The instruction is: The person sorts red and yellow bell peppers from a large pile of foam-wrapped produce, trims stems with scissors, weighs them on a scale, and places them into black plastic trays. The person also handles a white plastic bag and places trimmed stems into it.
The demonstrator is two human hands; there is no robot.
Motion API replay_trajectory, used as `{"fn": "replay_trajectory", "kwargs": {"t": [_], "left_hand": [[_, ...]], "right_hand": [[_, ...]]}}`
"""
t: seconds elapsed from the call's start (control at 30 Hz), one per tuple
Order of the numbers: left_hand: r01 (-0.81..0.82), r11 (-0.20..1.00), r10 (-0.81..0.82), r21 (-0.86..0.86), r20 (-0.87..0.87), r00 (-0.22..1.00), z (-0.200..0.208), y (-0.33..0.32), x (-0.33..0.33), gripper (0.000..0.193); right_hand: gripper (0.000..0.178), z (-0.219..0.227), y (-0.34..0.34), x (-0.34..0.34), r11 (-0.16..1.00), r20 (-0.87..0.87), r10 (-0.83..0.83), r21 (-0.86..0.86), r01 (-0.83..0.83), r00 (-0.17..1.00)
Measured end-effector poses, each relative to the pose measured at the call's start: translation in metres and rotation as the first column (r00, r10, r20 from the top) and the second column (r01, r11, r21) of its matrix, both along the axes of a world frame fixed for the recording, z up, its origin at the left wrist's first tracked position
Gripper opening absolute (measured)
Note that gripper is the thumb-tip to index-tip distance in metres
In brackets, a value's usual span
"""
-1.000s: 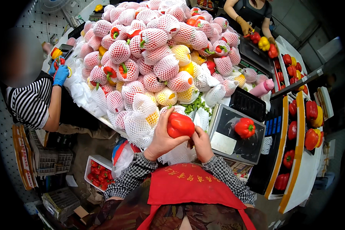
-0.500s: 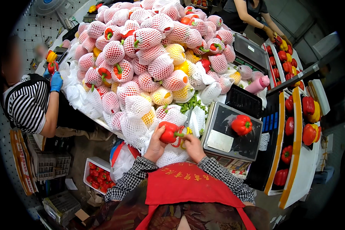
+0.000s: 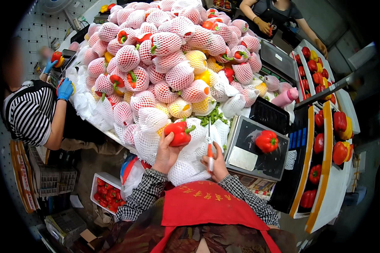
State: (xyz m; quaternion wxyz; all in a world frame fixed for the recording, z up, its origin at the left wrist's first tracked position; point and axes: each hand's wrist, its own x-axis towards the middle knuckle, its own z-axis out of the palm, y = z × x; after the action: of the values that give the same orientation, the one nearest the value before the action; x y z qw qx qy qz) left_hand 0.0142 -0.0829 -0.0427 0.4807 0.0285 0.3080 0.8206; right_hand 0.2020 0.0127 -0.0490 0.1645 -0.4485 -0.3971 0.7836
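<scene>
My left hand (image 3: 168,152) is closed round a red bell pepper (image 3: 178,133), its green stem pointing right. The pepper is bare, without a net sleeve. In my right hand (image 3: 215,162) is a pair of scissors (image 3: 210,148) with orange-red handles, seen nearly edge-on, the blades pointing away from me. My fingers hide part of the handles. Both hands are over white foam nets (image 3: 183,164) at the near edge of the heap. Just beyond the blades lie cut green stems (image 3: 215,116). Right of my right hand, another red pepper (image 3: 267,141) rests on a scale (image 3: 251,162).
A large heap of netted peppers (image 3: 173,76) fills the table. Foam boxes of peppers (image 3: 325,168) stand at right, near a pink bottle (image 3: 285,97). A white crate of red peppers (image 3: 95,198) sits on the floor. Gloved co-workers are at left (image 3: 65,89) and far right (image 3: 264,26).
My left hand has moved the pepper left and away from my right hand. The scissors are now upright in my right hand. Both co-workers' hands have shifted apart.
</scene>
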Motion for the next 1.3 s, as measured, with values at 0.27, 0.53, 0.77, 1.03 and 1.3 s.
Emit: {"fn": "replay_trajectory", "kwargs": {"t": [0.27,0.53,0.77,1.03,1.3], "left_hand": [[-0.091,0.994,0.086,-0.061,-0.079,0.993,0.012,0.015,-0.009,0.049],[-0.025,0.992,0.005,-0.122,-0.159,0.987,0.016,0.015,0.0,0.055],[-0.162,0.968,0.045,-0.192,-0.504,0.863,0.013,0.019,0.002,0.074],[-0.293,0.953,-0.128,-0.074,-0.977,-0.171,0.06,0.02,0.016,0.098],[-0.061,0.992,-0.098,-0.112,-0.974,0.203,0.044,0.03,0.033,0.105]], "right_hand": [[0.072,0.012,0.006,0.018,0.759,0.213,0.473,0.394,-0.519,0.855],[0.054,0.026,0.005,0.01,0.568,0.344,0.383,0.644,-0.512,0.857],[0.056,0.001,0.007,-0.002,0.575,0.644,0.215,0.524,-0.628,0.734],[0.063,0.027,0.022,-0.003,0.849,0.042,0.216,0.486,-0.209,0.976],[0.069,0.066,0.03,-0.006,0.986,-0.465,0.162,0.12,-0.119,0.87]]}}
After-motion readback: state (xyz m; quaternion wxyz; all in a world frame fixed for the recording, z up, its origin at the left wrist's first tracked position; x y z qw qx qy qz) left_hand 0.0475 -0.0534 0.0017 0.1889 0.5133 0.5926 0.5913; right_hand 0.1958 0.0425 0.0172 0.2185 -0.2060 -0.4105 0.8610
